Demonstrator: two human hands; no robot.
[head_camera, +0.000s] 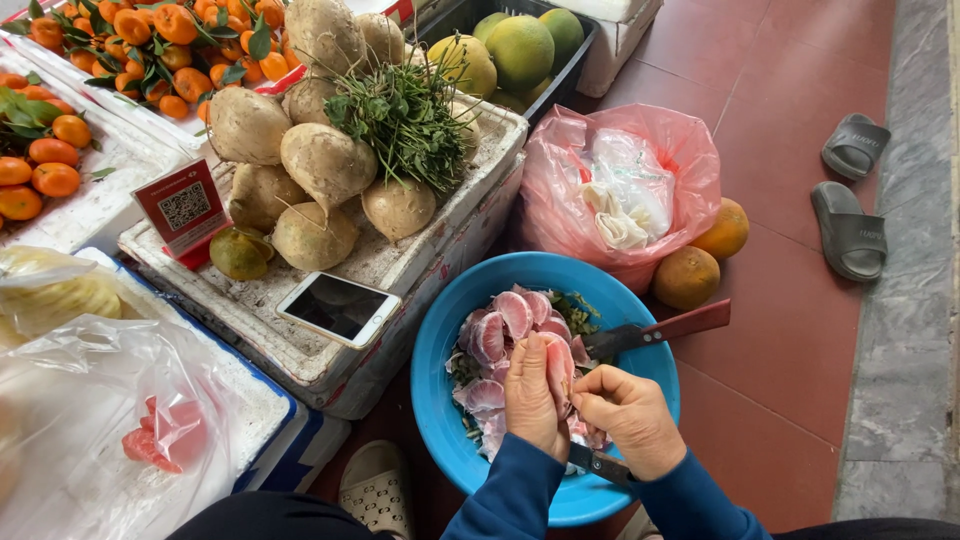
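The blue basin (432, 370) sits on the red tiled floor, holding pink pomelo segments (500, 335). Behind it and to its left, a white foam box (400, 270) carries brown jicama roots (325, 160) and a phone (338, 308); right behind the basin lies a pink bag (565, 190). Over the basin, the left hand (533, 400) cups a pink segment (558, 368), fingers curled around it. The right hand (628, 420) pinches that segment's edge, closed also on a dark knife handle (598, 464). A cleaver (655, 331) rests on the basin's rim.
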